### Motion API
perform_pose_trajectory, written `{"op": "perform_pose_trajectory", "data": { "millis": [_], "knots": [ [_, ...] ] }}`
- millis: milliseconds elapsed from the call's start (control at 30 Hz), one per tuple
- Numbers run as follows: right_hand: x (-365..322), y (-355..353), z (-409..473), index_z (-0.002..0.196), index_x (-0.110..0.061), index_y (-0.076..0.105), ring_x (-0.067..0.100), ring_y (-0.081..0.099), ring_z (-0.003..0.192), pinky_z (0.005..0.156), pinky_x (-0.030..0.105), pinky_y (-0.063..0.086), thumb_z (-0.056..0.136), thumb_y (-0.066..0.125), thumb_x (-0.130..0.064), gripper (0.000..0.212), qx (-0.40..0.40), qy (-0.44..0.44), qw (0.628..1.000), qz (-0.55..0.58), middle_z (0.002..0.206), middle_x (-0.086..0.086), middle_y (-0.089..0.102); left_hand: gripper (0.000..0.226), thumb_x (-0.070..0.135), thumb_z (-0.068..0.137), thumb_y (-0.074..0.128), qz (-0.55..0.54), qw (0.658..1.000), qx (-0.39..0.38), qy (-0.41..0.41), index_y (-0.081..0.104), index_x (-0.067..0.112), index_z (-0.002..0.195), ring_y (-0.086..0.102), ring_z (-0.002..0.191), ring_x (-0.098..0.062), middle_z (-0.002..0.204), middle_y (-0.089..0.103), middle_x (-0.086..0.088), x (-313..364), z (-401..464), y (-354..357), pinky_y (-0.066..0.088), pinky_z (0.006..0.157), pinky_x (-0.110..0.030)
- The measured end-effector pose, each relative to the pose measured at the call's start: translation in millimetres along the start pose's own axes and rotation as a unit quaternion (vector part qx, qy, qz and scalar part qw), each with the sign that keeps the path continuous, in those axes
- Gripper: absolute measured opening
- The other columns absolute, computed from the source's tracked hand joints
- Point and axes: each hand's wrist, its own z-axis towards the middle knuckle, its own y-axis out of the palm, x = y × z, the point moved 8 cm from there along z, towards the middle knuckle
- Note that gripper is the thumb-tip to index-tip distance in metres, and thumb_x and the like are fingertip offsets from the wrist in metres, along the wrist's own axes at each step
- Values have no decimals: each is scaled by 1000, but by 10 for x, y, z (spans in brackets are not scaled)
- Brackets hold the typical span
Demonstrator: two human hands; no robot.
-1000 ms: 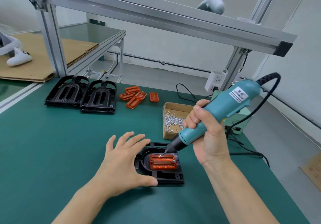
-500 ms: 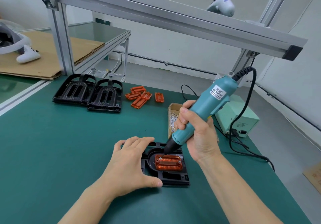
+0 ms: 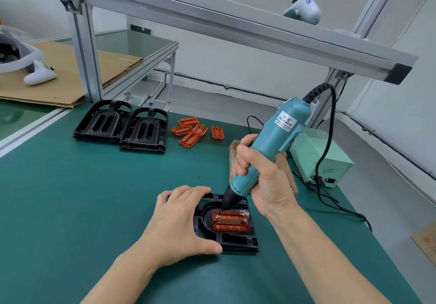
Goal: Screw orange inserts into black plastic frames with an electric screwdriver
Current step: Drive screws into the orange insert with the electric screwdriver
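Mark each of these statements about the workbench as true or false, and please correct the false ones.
1. The right hand holds the teal screwdriver. True.
2. The screwdriver tip is at the right end of the orange insert. False: it is at the upper left corner.
3. The left hand steadies the black frame on the mat. True.
4. Four spare frames lie at the far left. False: two spare frames are there.
5. Loose orange inserts lie beside them. True.
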Motion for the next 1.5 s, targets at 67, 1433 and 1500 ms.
{"op": "perform_pose_trajectory", "data": {
  "millis": [67, 1433, 1500],
  "knots": [
    [14, 5, 17, 78, -16, 60, 15, 41, 50, 56, 28, 42, 76, 65, -6, 12, -6, 2, 1000, -8, 56, 1, 44, 107, 76, 50, 65, -6, 1000, 0, -2, 21, 42, 141, 7, 130, 6, 135, 32, 27, -1, -4, -3, 5, 110, -22],
    [143, 315, 71, 88, -20, 57, 13, 41, 47, 55, 26, 42, 82, 66, -6, 18, -138, 6, 989, -61, 56, -1, 46, 107, 69, 46, 72, -52, 998, -10, -36, 25, 42, 139, 9, 95, 10, 111, 21, 29, -22, -18, -28, 23, 89, -19],
    [144, 307, 68, 88, -21, 57, 13, 42, 47, 55, 26, 43, 82, 66, -6, 18, -138, 6, 989, -58, 56, -1, 47, 107, 68, 46, 73, -52, 998, -13, -40, 25, 42, 139, 10, 96, 8, 113, 22, 27, -26, -20, -23, 24, 89, -19]
  ]
}}
